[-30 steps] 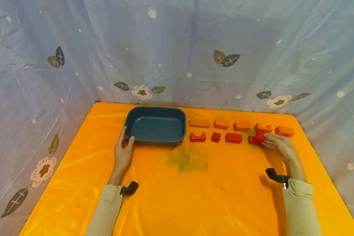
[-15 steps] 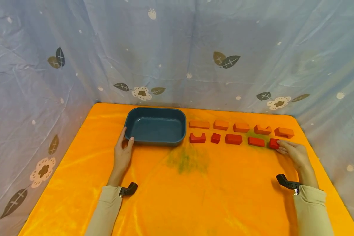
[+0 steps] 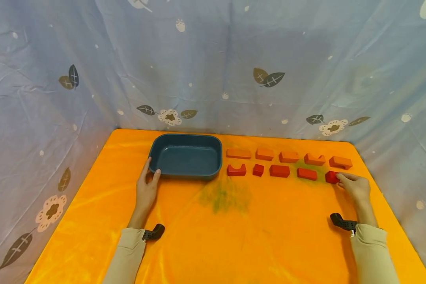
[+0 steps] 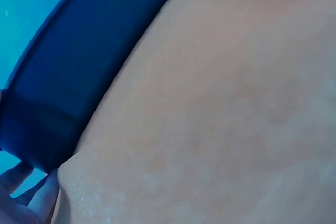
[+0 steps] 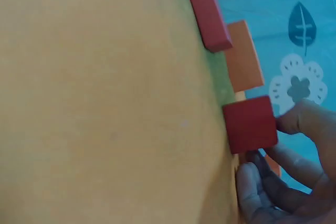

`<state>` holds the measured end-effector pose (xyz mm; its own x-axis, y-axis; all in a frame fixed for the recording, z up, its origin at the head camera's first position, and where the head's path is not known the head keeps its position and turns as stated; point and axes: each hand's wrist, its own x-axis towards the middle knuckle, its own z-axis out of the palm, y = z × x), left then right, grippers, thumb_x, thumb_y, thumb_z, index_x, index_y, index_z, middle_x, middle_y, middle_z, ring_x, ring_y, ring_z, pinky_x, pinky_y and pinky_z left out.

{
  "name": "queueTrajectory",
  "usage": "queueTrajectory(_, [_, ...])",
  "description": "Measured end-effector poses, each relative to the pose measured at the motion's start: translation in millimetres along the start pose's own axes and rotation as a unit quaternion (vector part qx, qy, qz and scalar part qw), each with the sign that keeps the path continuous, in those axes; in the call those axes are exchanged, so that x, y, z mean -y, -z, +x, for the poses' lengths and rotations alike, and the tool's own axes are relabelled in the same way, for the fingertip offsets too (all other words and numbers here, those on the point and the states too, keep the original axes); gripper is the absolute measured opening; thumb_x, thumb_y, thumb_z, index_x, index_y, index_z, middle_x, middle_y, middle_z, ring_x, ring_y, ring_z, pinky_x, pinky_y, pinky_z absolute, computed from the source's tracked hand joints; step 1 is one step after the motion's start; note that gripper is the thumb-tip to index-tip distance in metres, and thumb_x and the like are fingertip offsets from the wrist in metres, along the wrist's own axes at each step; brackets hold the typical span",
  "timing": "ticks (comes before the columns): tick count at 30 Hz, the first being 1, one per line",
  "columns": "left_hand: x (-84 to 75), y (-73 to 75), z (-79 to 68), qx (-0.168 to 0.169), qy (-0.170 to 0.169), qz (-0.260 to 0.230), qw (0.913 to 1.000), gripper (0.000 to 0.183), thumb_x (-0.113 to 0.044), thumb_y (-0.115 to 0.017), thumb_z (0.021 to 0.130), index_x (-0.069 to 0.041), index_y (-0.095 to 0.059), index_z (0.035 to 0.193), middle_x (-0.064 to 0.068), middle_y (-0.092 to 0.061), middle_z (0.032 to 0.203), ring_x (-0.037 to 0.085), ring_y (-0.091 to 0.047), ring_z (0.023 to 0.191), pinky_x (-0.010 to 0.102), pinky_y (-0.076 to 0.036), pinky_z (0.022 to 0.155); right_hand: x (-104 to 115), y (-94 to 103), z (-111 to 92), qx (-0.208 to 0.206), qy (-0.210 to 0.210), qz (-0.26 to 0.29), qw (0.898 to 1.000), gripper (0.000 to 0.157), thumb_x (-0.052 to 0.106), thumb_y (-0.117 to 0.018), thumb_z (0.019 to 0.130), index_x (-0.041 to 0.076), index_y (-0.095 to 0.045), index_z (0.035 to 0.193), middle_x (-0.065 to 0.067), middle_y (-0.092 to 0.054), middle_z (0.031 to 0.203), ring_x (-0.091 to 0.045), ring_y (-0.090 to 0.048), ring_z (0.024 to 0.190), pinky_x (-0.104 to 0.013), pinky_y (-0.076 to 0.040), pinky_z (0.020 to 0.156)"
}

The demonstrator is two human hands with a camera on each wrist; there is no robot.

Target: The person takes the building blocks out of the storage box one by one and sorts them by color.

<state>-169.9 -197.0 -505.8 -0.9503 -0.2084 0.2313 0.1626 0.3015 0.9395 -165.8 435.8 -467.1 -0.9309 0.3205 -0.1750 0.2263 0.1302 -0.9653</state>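
A dark blue rectangular tray (image 3: 185, 174) stands at the back left of the table. My left hand (image 3: 146, 195) touches its near left corner, the thumb against the front side and a straight finger along the left side. In the left wrist view, fingertips (image 4: 46, 195) meet the tray's wall (image 4: 84, 61). At the right end of the front row, my right hand (image 3: 356, 190) pinches a red cube block (image 3: 331, 177) between thumb and fingers. The right wrist view shows the thumb on one side of the cube (image 5: 252, 124) and a finger by its lower edge.
Beside the held cube lie a red oblong block (image 3: 307, 174), another red oblong block (image 3: 279, 170), a small red block (image 3: 258, 170) and a notched red block (image 3: 236, 170). Behind runs a row of orange blocks (image 3: 288, 157). A patterned curtain (image 3: 213, 59) hangs around the yellow-covered table (image 3: 234, 244).
My right hand has carried the red cube from above the neighbouring oblong block rightward and down to the row's end, still pinching it. My left hand stays at the tray. The head view has tilted slightly.
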Motion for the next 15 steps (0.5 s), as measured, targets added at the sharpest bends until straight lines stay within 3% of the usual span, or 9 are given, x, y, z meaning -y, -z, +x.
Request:
queueTrajectory(9, [1.2, -0.7, 0.5, 0.004, 0.003, 0.003, 1.0, 0.059, -0.03, -0.055, 0.101, -0.028, -0.031, 0.155, -0.004, -0.025, 0.16, 0.02, -0.02, 0.147, 0.047, -0.02, 0.117, -6.4, -3.6, -5.8, -0.05, -0.022, -0.012, 0.998, 0.038, 0.018, -0.067, 0.093, 0.039, -0.067, 0.06, 0.018, -0.064, 0.057, 0.002, -0.063, 0.053, -0.01, -0.049, 0.055])
queueTrajectory(15, [-1.1, -1.2, -0.7, 0.003, 0.009, 0.002, 1.0, 0.059, -0.028, -0.054, 0.102, -0.025, -0.03, 0.155, -0.003, -0.025, 0.16, 0.02, -0.021, 0.147, 0.046, -0.021, 0.117, -3.7, -4.9, -3.2, -0.049, -0.041, 0.028, 0.998, 0.034, 0.019, -0.069, 0.092, 0.036, -0.07, 0.062, 0.017, -0.065, 0.061, 0.0, -0.063, 0.055, -0.012, -0.05, 0.055])
